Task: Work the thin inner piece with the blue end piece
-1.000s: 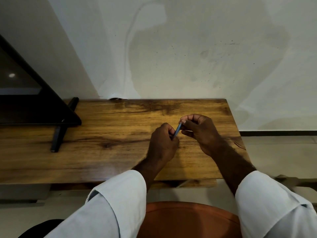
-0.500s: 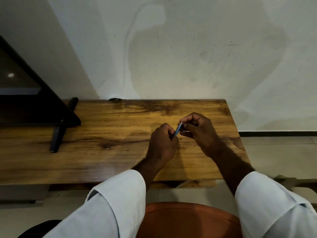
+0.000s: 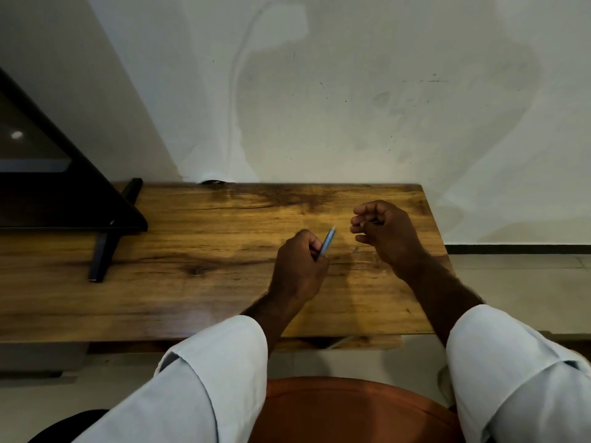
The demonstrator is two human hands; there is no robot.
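The left hand [image 3: 299,268] grips a slim blue pen [image 3: 327,242] in curled fingers low on the barrel, so that the pale upper end sticks up and leans toward the right, free of the wooden desk [image 3: 198,251] beneath. The right hand [image 3: 382,233] hovers just beside it, apart from the pen, with fingers curled inward and fingertips drawn close to the thumb; something small and pale may be pinched there, but I cannot tell. Both forearms reach over the desk's near edge from rolled white sleeves [image 3: 211,372]. A dark monitor [image 3: 64,193] on its stand sits well apart at the left, against the stained wall [image 3: 351,107].
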